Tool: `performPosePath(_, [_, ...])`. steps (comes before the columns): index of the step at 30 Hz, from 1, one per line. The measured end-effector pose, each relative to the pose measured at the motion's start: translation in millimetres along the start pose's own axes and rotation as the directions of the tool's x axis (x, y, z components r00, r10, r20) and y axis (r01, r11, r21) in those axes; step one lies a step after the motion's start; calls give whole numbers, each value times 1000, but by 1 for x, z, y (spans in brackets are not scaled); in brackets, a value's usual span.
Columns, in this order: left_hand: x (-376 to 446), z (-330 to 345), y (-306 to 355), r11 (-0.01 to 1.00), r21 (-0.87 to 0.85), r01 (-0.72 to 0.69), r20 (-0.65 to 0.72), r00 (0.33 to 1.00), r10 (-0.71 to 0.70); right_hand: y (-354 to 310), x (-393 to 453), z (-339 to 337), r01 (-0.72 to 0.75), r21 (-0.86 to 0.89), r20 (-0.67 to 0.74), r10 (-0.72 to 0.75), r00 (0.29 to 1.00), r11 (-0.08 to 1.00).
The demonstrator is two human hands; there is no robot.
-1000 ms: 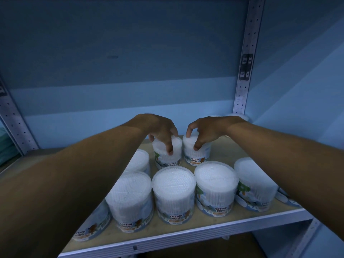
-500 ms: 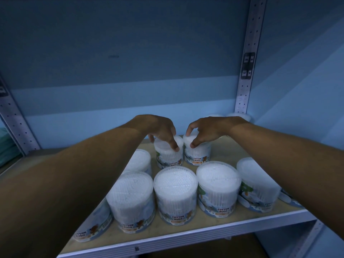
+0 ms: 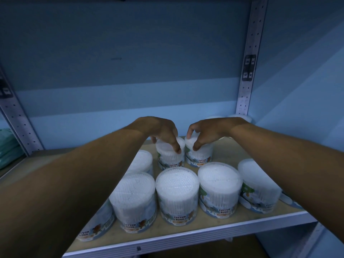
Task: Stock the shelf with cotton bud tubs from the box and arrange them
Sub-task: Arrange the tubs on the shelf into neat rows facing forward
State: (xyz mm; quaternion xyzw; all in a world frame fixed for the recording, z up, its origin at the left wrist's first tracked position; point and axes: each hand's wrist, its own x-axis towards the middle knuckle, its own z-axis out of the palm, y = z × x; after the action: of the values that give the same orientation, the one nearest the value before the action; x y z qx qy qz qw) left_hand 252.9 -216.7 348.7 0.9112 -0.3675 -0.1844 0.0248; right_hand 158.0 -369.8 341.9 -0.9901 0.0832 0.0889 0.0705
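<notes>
Dim, blue-tinted light throughout. A tan wooden shelf board (image 3: pixel 226 148) with a pale metal front lip sits against a blue back wall (image 3: pixel 130 62). A perforated metal upright (image 3: pixel 250 58) rises at the rear right, carrying a dark bracket; a second perforated upright (image 3: pixel 17 118) slants up at the left edge. Something green and folded (image 3: pixel 8 148) lies beyond that left upright, too dark to identify.

Tubs on the board — clear round containers packed with white cotton buds, labels reading "COTTON BUDS". Front row, left to right: a partly hidden tub (image 3: pixel 95 228) under the left forearm, front-left tub (image 3: pixel 133 200), front-middle tub (image 3: pixel 176 194), front-right tub (image 3: pixel 219 189), far-right tub (image 3: pixel 258 185). These stand close together, neighbours touching or nearly so. Behind the front-left one, another tub (image 3: pixel 141 161) shows half-covered by the forearm. Two pale lids (image 3: pixel 242 118) peek out at the back right corner near the upright.

Hands — both arms reach in from the lower corners, bare forearms converging at mid-shelf. The left hand (image 3: pixel 162 131) arches over the back-left tub (image 3: pixel 170 155), fingers curled down round its lid, thumb tip on the near rim. The right hand (image 3: pixel 208 132) mirrors it on the back-right tub (image 3: pixel 200 153), thumb on the near rim, index finger hooked over the far edge. Both hands grip from above. The two held tubs stand upright, side by side and touching, just behind the front row; whether their bases rest on the board I cannot tell.
</notes>
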Motion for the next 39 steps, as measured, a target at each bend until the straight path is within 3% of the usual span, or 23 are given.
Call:
performPosePath(18, [4,3,-4,998,43,-48,-23,999,49,-1,-2,4,1,-24,-29,-2,1000,1000])
performPosePath(39, [-36,9,13,999,3,-44,21,999,44,-19,-46,1,-39,-62,77,43,996,997])
